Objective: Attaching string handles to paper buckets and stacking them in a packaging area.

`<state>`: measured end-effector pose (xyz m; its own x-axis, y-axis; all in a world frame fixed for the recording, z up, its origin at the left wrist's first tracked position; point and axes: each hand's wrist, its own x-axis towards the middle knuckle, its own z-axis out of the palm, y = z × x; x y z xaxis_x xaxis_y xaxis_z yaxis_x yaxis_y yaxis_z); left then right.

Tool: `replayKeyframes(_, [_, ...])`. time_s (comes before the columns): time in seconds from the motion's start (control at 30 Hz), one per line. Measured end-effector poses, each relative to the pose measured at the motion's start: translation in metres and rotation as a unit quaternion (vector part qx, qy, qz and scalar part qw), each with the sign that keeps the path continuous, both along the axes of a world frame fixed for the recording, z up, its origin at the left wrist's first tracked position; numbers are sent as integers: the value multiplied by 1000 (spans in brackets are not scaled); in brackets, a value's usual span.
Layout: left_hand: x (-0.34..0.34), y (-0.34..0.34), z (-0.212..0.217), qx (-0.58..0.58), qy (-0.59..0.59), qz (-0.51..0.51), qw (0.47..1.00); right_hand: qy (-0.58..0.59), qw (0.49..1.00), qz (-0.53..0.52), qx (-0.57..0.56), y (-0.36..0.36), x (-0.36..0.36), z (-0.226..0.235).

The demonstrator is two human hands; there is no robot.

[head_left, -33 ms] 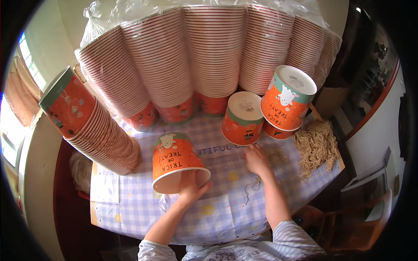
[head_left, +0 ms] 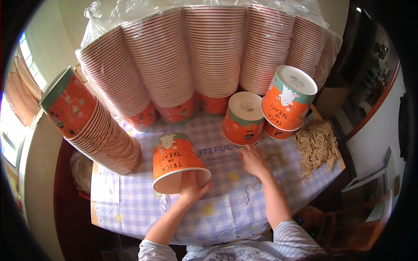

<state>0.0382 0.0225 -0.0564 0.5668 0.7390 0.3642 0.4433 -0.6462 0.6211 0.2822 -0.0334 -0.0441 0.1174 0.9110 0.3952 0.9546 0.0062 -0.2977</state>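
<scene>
Across from me, the person's left hand (head_left: 190, 189) reaches its fingers into the mouth of an orange paper bucket (head_left: 176, 158), while the right hand (head_left: 254, 161) is just beside an upturned bucket (head_left: 243, 124). Beige cord (head_left: 317, 145) lies heaped rightward on the checked tablecloth (head_left: 226, 217); tall bagged bucket stacks (head_left: 213, 52) stand behind.

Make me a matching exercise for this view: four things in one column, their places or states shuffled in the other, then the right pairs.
Things
1. Left hand
2. Right hand
3. Heap of string
4. Tall row of nested paper bucket stacks

Places and states
A. Beige and tangled, at the right side of the checkered tablecloth
B. Along the back, wrapped in clear plastic
C. Fingers inside the mouth of a tipped orange paper bucket
D. In front of an upside-down bucket, holding no bucket

Pairs: 1-C, 2-D, 3-A, 4-B
</scene>
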Motion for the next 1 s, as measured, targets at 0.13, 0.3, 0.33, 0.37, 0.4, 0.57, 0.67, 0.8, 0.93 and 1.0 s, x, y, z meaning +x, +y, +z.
replayKeyframes(0.13, [3, -3, -1, 15, -61, 35, 997, 374, 916, 143, 4, 4, -50, 14])
replayKeyframes(0.3, [10, -1, -13, 34, -91, 94, 991, 420, 884, 206, 0, 0, -80, 18])
replayKeyframes(0.33, [10, -1, -10, 41, -97, 79, 991, 453, 871, 190, 14, 0, -82, 13])
replayKeyframes(0.37, [10, -1, -8, 49, -101, 65, 992, 456, 869, 190, 14, 0, -81, 13])
replayKeyframes(0.4, [10, -2, -8, 48, -98, 65, 992, 426, 886, 183, 20, 0, -80, 15])
replayKeyframes(0.57, [3, -3, -9, 40, -119, 61, 990, 404, 899, 159, 61, 1, -81, 12])
replayKeyframes(0.67, [3, -11, -3, -29, -167, 14, 985, 397, 896, 179, 84, 0, -81, 18])
replayKeyframes(0.8, [2, -17, 0, -71, -153, -30, 985, 437, 873, 202, 76, -3, -84, 18])
replayKeyframes(0.93, [4, -17, 0, -64, -154, -28, 986, 446, 857, 250, 61, -1, -82, 18])
replayKeyframes(1.0, [3, -17, -3, -101, -176, -30, 979, 431, 865, 248, 65, -1, -82, 18])
